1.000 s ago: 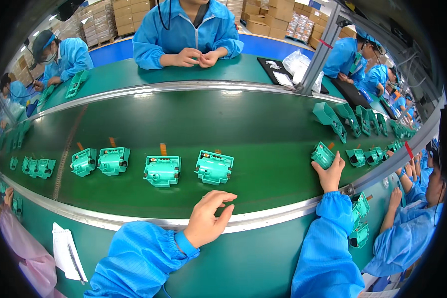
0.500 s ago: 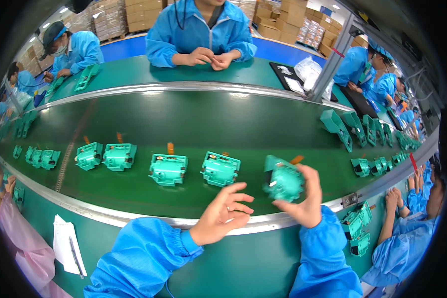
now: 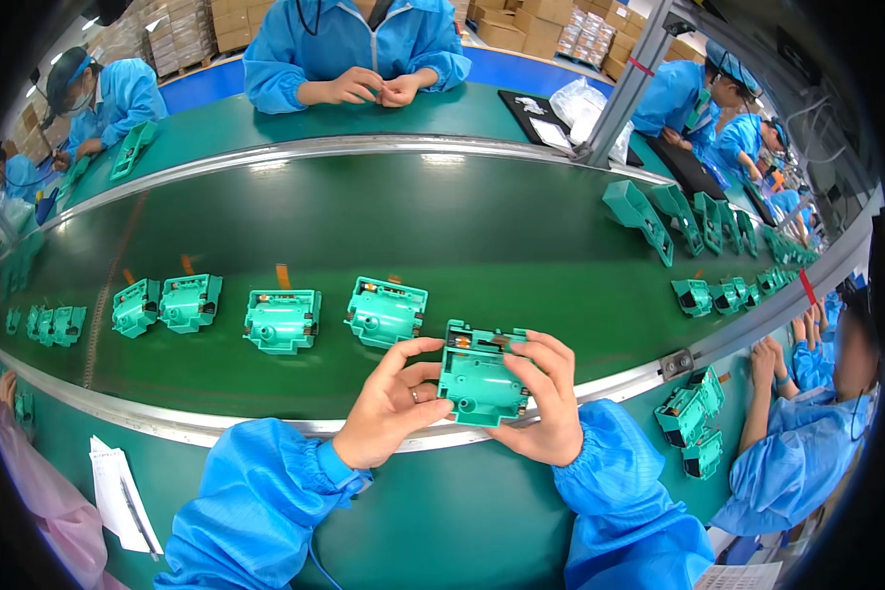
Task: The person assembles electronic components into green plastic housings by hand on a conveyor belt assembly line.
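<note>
A green plastic housing (image 3: 480, 382) is held upright between my two hands above the near rail of the belt. My left hand (image 3: 391, 403) grips its left side, thumb at the lower corner and fingers at the left edge. On the other side my right hand (image 3: 545, 401) has its fingers over the right edge and the thumb beneath. Small dark and metallic parts show along the housing's top. Nearest on the belt lies a similar green housing (image 3: 387, 313), with another green housing (image 3: 282, 321) to its left; both have orange strips at the top.
A green conveyor belt (image 3: 521, 216) crosses in front, edged by a metal rail (image 3: 216, 430). Tapered green covers (image 3: 639, 218) stand at the far right. More housings (image 3: 690, 418) sit near a co-worker at right. Paper with a pen (image 3: 126, 497) lies left. A person (image 3: 369, 64) sits opposite.
My right hand has brought the housing left and nearer, and it has turned upright. My left hand has closed onto its left side. The view has shifted, so the belt items appear farther left.
</note>
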